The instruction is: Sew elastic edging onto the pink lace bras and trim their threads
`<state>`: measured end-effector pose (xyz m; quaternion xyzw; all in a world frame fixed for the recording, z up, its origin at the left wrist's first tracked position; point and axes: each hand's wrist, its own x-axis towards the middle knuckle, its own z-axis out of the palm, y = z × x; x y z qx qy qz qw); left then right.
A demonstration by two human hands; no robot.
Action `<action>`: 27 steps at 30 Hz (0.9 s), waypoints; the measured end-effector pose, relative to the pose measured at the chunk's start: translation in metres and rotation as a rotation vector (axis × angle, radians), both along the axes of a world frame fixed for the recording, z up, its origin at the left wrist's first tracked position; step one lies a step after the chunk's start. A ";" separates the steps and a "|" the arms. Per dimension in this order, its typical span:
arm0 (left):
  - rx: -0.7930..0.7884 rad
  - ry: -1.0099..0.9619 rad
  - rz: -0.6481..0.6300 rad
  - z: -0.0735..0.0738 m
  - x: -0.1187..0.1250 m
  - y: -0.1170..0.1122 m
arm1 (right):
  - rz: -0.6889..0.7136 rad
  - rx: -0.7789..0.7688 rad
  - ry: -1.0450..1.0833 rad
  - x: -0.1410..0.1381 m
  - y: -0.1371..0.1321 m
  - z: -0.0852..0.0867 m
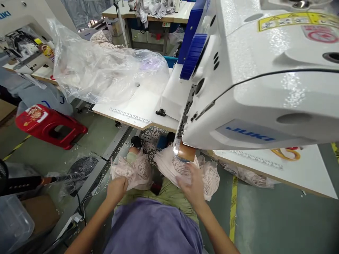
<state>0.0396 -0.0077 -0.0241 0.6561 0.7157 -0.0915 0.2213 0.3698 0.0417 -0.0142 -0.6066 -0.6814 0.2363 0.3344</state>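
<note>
Pale pink lace bras hang at the front of a white sewing machine (265, 109). My left hand (116, 188) is closed on the edge of the left lace bra (132, 169). Under the machine's rounded metal end with its brown plate (186, 152) lies the right lace bra (165, 163), a cup bulging out on the right. My right hand (193, 187) grips this bra just below the plate, its thumb and fingers partly spread around the fabric. Whether the left and right pieces are joined cannot be made out. The needle area is hidden.
A clear plastic bag (106, 74) covers much of the white table (129, 114). A red stool (51, 125) stands at left, near a black bar (23, 185) and a clear bin (14, 218). Yellow tape (287, 154) sits on the right table section (312, 173).
</note>
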 end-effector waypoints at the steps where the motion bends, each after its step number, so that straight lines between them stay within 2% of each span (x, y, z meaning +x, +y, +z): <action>1: -0.005 -0.028 -0.036 0.012 0.013 -0.007 | 0.167 -0.058 0.029 -0.014 -0.002 0.006; 3: -0.015 -0.129 -0.120 0.037 0.040 -0.018 | 0.538 -0.228 0.054 -0.038 -0.005 0.017; 5: -0.037 -0.313 -0.198 0.059 0.063 -0.023 | 0.829 -0.392 0.041 -0.053 -0.009 0.026; 6: -0.055 -0.417 -0.216 0.066 0.071 -0.022 | 0.927 -0.447 0.036 -0.056 -0.011 0.030; 8: -0.055 -0.626 -0.162 0.072 0.077 -0.013 | 1.015 -0.484 0.045 -0.051 -0.014 0.041; 11: -0.033 -0.893 0.061 0.064 0.076 0.010 | 0.965 -0.421 0.085 -0.028 -0.018 0.065; 13: -0.241 -1.103 0.195 0.056 0.077 0.025 | 0.928 -0.367 0.079 -0.010 -0.021 0.085; 16: -0.667 -1.327 0.296 0.049 0.092 0.043 | 0.901 -0.297 0.029 0.011 -0.028 0.114; 20: -0.876 -1.353 0.324 0.055 0.120 0.060 | 0.876 -0.243 -0.055 0.036 -0.040 0.142; 22: -0.858 -1.321 0.245 0.062 0.130 0.067 | 0.859 -0.314 -0.089 0.049 -0.044 0.149; 24: -0.679 -1.259 0.084 0.073 0.139 0.073 | 0.774 -0.474 -0.107 0.063 -0.043 0.150; 26: -0.417 -1.140 -0.149 0.089 0.148 0.077 | 0.548 -0.569 -0.092 0.071 -0.037 0.143; 27: -0.305 -1.066 -0.277 0.097 0.153 0.078 | 0.419 -0.560 -0.060 0.073 -0.032 0.138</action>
